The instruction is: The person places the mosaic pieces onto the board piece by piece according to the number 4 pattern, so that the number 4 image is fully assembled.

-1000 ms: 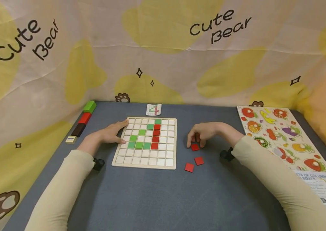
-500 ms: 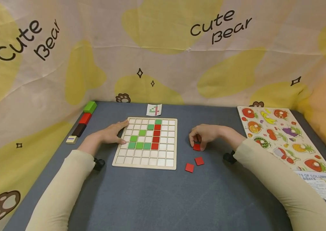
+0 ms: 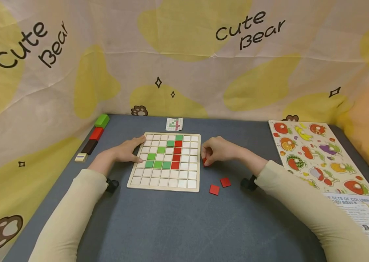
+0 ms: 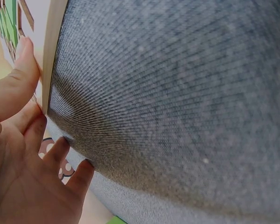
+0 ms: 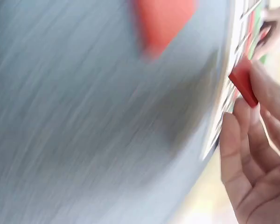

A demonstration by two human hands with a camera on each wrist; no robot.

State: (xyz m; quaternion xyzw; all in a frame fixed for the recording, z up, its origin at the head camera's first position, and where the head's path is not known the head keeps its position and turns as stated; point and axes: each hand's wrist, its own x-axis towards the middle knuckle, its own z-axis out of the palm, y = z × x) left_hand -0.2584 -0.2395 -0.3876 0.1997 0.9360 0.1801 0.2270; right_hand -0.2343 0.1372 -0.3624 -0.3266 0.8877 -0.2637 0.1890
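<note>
My right hand pinches a red square tile between thumb and fingers, just off the right edge of the wooden grid board. In the right wrist view the tile is held tilted. My left hand rests at the board's left side, its thumb over the frame and the other fingers spread along the edge. On the board, a column of red tiles stands beside several green tiles; white cells surround them. Two loose red tiles lie on the table to the right.
Behind the board lies a small pattern card. Green, red and dark blocks line the left table edge, with a small cream piece at their near end. A fruit puzzle board and a printed sheet lie at right.
My right hand has picked up the farthest of the loose red tiles and carried it left to the board's right edge. The left hand has stayed in place.
</note>
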